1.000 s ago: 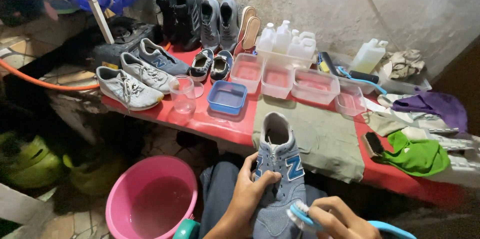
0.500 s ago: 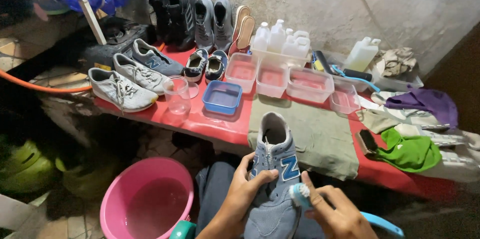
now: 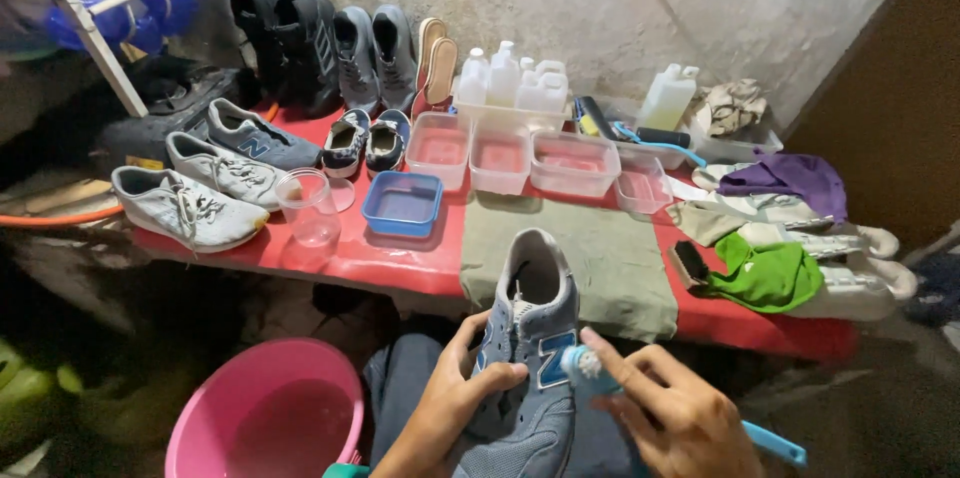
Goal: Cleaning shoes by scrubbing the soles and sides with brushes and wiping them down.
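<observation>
With the left hand (image 3: 455, 408) clasped around the grey-blue sneaker (image 3: 525, 358) and the right hand (image 3: 670, 418) closed on the blue brush (image 3: 585, 366), a loose grip could drop the sneaker into the pink basin (image 3: 265, 418) below-left.

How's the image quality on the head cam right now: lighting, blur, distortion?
Head view: light falls mostly on the red bench and wall; the floor at lower left is deep in shadow. The blue-grey sneaker, left hand and right hand are fairly sharp. The brush head is slightly soft. Wide-angle bending shows at the edges.
</observation>
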